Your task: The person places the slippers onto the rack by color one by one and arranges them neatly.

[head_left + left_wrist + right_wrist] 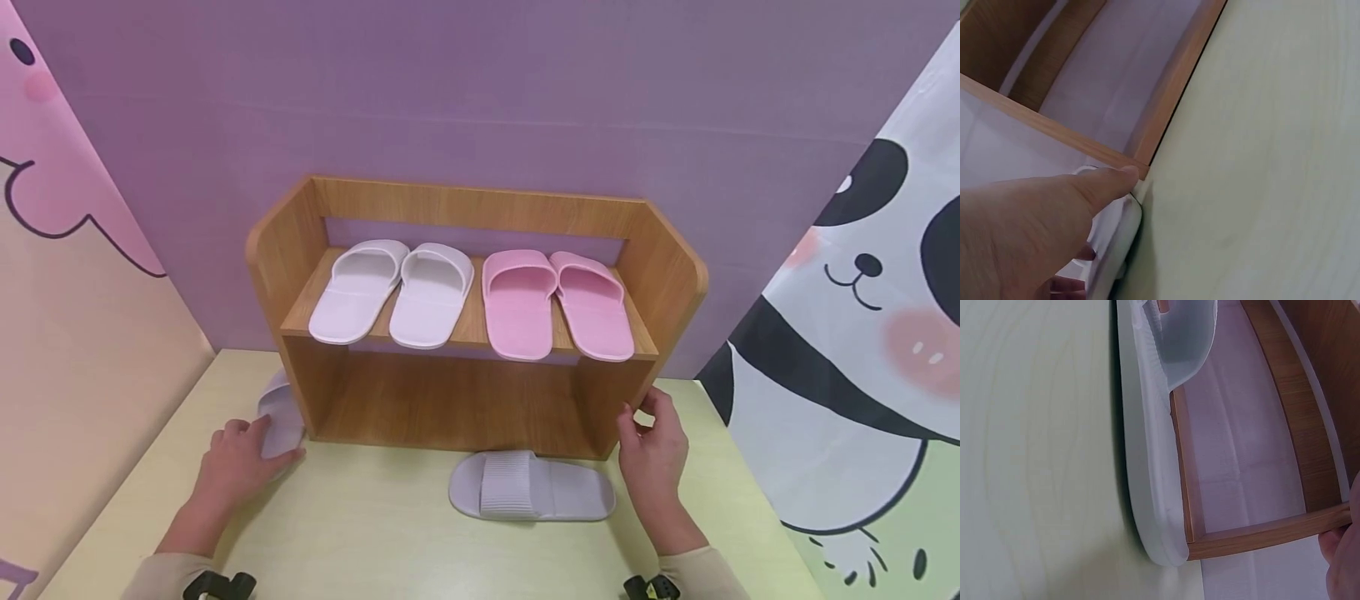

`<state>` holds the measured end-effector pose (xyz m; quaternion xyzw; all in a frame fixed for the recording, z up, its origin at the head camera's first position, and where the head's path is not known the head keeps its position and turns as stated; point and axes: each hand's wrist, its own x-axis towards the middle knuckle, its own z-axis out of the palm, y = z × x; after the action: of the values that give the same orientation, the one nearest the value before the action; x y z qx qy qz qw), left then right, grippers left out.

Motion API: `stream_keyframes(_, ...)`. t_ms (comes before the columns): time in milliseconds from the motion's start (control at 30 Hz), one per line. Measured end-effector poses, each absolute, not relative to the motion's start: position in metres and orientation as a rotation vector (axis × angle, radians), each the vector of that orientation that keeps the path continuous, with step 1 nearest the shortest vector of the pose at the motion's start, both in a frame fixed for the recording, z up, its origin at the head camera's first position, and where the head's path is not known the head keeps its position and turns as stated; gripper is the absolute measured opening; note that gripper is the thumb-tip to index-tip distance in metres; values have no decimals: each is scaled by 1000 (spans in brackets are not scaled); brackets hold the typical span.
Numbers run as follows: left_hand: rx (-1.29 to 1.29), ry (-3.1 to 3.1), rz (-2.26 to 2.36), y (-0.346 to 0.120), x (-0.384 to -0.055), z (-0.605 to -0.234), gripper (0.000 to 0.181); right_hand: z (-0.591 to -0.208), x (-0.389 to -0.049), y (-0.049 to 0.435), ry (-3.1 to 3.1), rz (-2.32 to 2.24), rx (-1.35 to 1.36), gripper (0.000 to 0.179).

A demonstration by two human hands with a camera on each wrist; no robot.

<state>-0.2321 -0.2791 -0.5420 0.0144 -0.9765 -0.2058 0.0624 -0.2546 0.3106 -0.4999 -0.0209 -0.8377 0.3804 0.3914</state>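
A wooden shoe rack [465, 400] stands against the back wall. Two white slippers [356, 292] and two pink slippers [519, 308] sit side by side on its upper shelf. My left hand [238, 462] is at the rack's left side, over a grey slipper [281, 412] partly hidden by rack and hand. Its straight thumb [1113, 184] reaches the rack's lower front corner, while the other fingers lie over the slipper. At the opposite side, my right hand [654, 450] pinches the front edge of the right panel. Another grey slipper [570, 487] lies sideways before the rack.
The pale table [375, 533] carries the rack and both grey slippers. A purple wall [480, 100] rises behind. Side panels with a pink cartoon figure [75, 167] and a panda [847, 333] flank the table. The rack's lower level is open at the front.
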Motion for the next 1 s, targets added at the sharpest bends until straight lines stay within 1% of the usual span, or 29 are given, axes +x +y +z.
stream_keyframes(267,40,-2900,-624,-276,-229,-543,90,-501,-255,312,-2122,960,-46,30)
stream_keyframes(500,114,-2924,-688,-274,-228,-542,91,-499,-255,310,-2119,976,-54,30)
stream_keyframes(733,168,-2891,-699,-271,-231,-544,85,-499,-255,311,-2115,969,-50,30)
stream_keyframes(1000,234,-2834,-730,-270,-229,-540,83,-499,-255,311,-2109,969,-47,30)
